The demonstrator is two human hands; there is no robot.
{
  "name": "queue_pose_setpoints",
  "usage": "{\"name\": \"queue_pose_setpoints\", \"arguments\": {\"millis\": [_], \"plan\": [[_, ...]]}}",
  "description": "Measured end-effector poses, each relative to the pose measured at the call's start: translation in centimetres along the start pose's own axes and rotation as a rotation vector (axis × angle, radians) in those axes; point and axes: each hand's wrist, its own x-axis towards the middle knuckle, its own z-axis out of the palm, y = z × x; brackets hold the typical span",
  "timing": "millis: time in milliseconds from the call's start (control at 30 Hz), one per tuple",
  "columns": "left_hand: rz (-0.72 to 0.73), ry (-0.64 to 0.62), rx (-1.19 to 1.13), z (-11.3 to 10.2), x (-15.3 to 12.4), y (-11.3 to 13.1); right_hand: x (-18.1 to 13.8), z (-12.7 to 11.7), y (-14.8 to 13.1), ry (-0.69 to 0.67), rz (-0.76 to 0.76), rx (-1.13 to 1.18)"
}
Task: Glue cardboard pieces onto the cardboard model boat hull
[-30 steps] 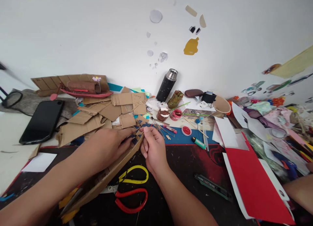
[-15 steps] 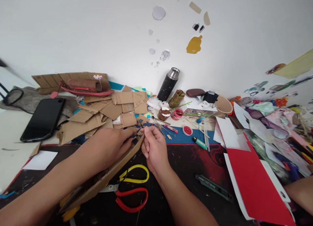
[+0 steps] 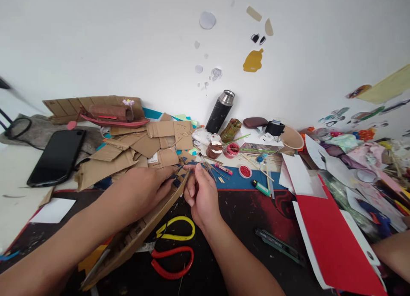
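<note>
**Item, centre of frame:** long cardboard strip [image 3: 160, 212], lying slantwise on the table [image 3: 243, 210], running from the lower left up to the middle.

- Left hand [image 3: 145, 189]: lying palm down over the strip's upper end, its fingers [image 3: 166, 176] bending loosely and touching small blue pieces [image 3: 176, 183]. Whether they are gripping cannot be told.
- Right hand [image 3: 201, 195]: sitting just right of the strip's tip, its fingers [image 3: 191, 191] curling nearly closed with the thumb raised. Whether they are pinching anything cannot be told.

**Surrounding items:**

- Scissors [image 3: 154, 254], lying below both hands.
- Utility knife [image 3: 278, 244], lying lower right.
- Cardboard scraps [image 3: 128, 146], piling up behind the hands.
- Phone [image 3: 56, 157], resting at left.
- Flask [image 3: 220, 112], standing by the wall.
- Another person's forearm [image 3: 390, 253], showing at the right edge.
</note>
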Motion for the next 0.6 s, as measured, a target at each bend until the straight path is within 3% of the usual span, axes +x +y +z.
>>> {"name": "queue_pose_setpoints", "arguments": {"millis": [167, 367, 600], "plan": [[0.047, 0.052, 0.019, 0.68, -0.06, -0.30, 0.06, 0.00, 0.02, -0.002, 0.024, -0.020], [0.059, -0.016, 0.146, 0.32, 0.06, 0.06, 0.16, -0.09, 0.19, 0.014, 0.037, -0.021], [0.063, -0.011, 0.174, 0.38, 0.01, 0.28, 0.18, -0.06, 0.37, 0.023, 0.063, -0.004]]}}
